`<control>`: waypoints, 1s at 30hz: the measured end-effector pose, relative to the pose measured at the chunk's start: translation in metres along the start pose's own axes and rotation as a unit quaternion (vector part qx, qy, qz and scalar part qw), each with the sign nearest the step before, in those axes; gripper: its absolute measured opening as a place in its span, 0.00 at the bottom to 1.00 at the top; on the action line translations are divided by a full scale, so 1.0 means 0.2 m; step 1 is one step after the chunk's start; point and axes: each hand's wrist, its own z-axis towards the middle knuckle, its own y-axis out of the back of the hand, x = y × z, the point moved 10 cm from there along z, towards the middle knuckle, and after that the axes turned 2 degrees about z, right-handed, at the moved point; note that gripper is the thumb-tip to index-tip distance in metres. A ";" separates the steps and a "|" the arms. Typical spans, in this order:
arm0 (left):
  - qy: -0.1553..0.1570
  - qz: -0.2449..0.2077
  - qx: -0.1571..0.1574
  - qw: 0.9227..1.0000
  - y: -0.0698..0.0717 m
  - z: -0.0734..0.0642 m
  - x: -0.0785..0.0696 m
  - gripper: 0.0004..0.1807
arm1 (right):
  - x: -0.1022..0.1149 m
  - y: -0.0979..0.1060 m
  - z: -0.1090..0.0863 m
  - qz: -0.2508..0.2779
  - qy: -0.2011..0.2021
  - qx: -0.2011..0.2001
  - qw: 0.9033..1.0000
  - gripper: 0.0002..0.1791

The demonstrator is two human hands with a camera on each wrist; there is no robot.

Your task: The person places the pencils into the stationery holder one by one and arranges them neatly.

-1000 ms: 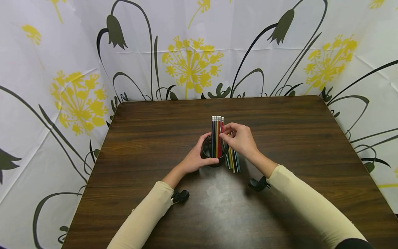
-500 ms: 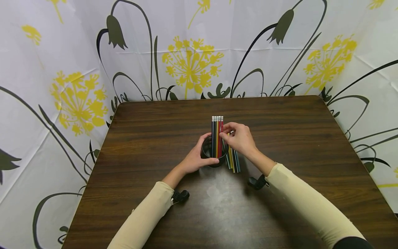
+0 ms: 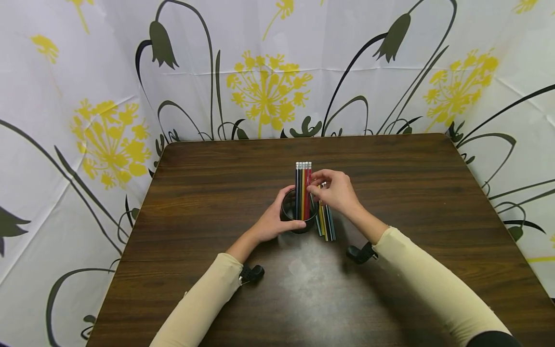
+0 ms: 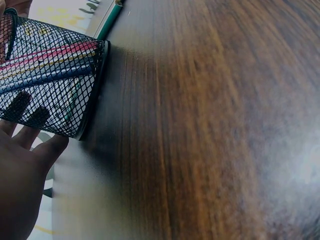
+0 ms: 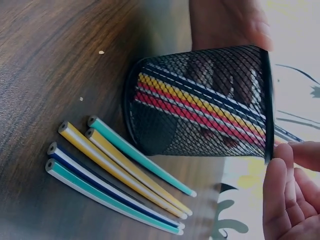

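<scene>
A black mesh pencil cup [image 5: 155, 132] stands on the table, with several pencils [image 3: 302, 185] upright inside it, eraser ends up, in dark blue, black, yellow and red. My left hand [image 3: 272, 221] grips the cup from the left, its thumb across the near side and the fingers behind. At the rim's right, my right hand [image 3: 340, 193] pinches the rightmost red pencil [image 3: 310, 177] between thumb and fingertips. Just right of the cup lie several loose pencils [image 5: 122, 171] in teal, yellow and dark blue, partly under my right hand in the head view.
The dark wood-grain table [image 3: 208, 178] extends around the cup. A white curtain [image 3: 269, 29] printed with flowers hangs behind its far edge. Black wrist devices [image 3: 361, 254] sit below both wrists. Two pale specks [image 5: 101, 52] lie on the tabletop.
The rightmost red pencil has shifted slightly left and now lines up with the others. My right hand stays almost in place, and the left hand has not moved.
</scene>
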 end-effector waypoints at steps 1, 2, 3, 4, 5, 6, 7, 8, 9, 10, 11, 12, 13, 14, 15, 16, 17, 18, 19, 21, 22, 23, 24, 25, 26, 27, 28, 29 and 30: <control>-0.001 -0.002 0.001 1.000 0.00 -0.01 -0.03 0.51 | -0.01 0.01 0.00 0.015 -0.005 0.002 1.000 0.14; -0.001 -0.003 0.002 1.000 0.00 -0.01 -0.05 0.51 | -0.02 0.02 0.01 0.027 -0.009 0.001 1.000 0.14; -0.001 -0.004 0.002 1.000 0.01 -0.02 -0.06 0.50 | -0.02 0.03 0.01 0.041 -0.012 -0.001 0.999 0.14; -0.001 -0.004 0.001 1.000 0.01 -0.02 -0.07 0.50 | -0.03 0.05 0.01 0.053 -0.015 -0.004 0.998 0.14; 0.000 -0.003 0.001 1.000 0.01 -0.02 -0.07 0.50 | -0.04 0.07 0.02 0.062 -0.020 -0.008 0.998 0.14; 0.001 -0.002 0.000 1.000 0.01 -0.02 -0.07 0.50 | -0.06 0.08 0.02 0.066 -0.024 -0.012 0.997 0.14; 0.001 -0.001 -0.001 1.000 0.01 -0.02 -0.08 0.50 | -0.07 0.10 0.03 0.068 -0.027 -0.017 0.997 0.14; 0.004 -0.001 -0.001 1.000 0.01 -0.02 -0.07 0.50 | -0.09 0.11 0.03 0.066 -0.031 -0.023 0.997 0.13; 0.006 0.000 0.000 1.000 0.01 -0.02 -0.07 0.50 | -0.11 0.13 0.03 0.062 -0.037 -0.028 0.997 0.12; 0.007 0.000 0.000 1.000 0.01 -0.02 -0.07 0.50 | -0.14 0.14 0.04 0.053 -0.043 -0.033 0.997 0.12; 0.010 0.000 0.002 1.000 0.01 -0.02 -0.07 0.50 | -0.17 0.14 0.04 0.046 -0.052 -0.037 0.997 0.11; 0.012 0.001 0.002 1.000 0.01 -0.02 -0.06 0.50 | -0.20 0.15 0.04 0.037 -0.059 -0.038 0.997 0.11; 0.014 0.002 0.003 1.000 0.01 -0.02 -0.06 0.50 | -0.23 0.15 0.04 0.027 -0.068 -0.039 0.997 0.10; 0.016 0.002 0.004 1.000 0.01 -0.02 -0.06 0.50 | -0.27 0.14 0.04 0.017 -0.078 -0.038 0.996 0.10; 0.018 0.002 0.005 1.000 0.01 -0.02 -0.06 0.50 | -0.31 0.14 0.04 0.010 -0.087 -0.033 0.996 0.10; 0.020 0.004 0.005 1.000 0.01 -0.02 -0.05 0.50 | -0.35 0.13 0.04 0.004 -0.096 -0.028 0.995 0.11; 0.021 0.007 0.005 1.000 0.01 -0.02 -0.05 0.50 | -0.38 0.12 0.04 0.003 -0.106 -0.023 0.994 0.11; 0.021 0.010 0.005 1.000 0.01 -0.02 -0.05 0.50 | -0.42 0.11 0.04 0.001 -0.114 -0.018 0.993 0.11; 0.021 0.012 0.005 1.000 0.01 -0.02 -0.06 0.51 | -0.45 0.10 0.04 0.001 -0.123 -0.014 0.992 0.11; 0.017 0.016 0.004 1.000 0.01 -0.02 -0.06 0.50 | -0.51 0.08 0.03 -0.001 -0.138 -0.006 0.990 0.11; 0.012 0.017 0.003 1.000 0.01 -0.02 -0.07 0.50 | -0.53 0.08 0.03 -0.006 -0.144 -0.004 0.990 0.11; 0.007 0.016 0.003 1.000 0.01 -0.02 -0.07 0.50 | -0.55 0.07 0.03 -0.010 -0.150 -0.001 0.989 0.12; 0.002 0.014 0.002 1.000 0.01 -0.02 -0.08 0.50 | -0.56 0.06 0.02 -0.018 -0.156 0.003 0.988 0.12; -0.002 0.012 0.002 1.000 0.01 -0.02 -0.08 0.50 | -0.58 0.06 0.02 -0.024 -0.160 0.006 0.987 0.13; -0.006 0.012 0.001 1.000 0.01 -0.02 -0.08 0.50 | -0.59 0.06 0.02 -0.029 -0.164 0.009 0.986 0.13; -0.009 0.011 0.001 1.000 0.01 -0.03 -0.09 0.50 | -0.60 0.05 0.01 -0.033 -0.166 0.011 0.985 0.14; -0.010 0.009 0.001 1.000 0.01 -0.03 -0.09 0.50 | -0.60 0.05 0.01 -0.037 -0.167 0.014 0.985 0.14; -0.010 0.007 0.000 1.000 0.01 -0.03 -0.08 0.50 | -0.60 0.05 0.01 -0.040 -0.168 0.016 0.985 0.14; -0.009 0.007 0.000 1.000 0.01 -0.03 -0.08 0.50 | -0.60 0.04 0.01 -0.044 -0.168 0.017 0.985 0.14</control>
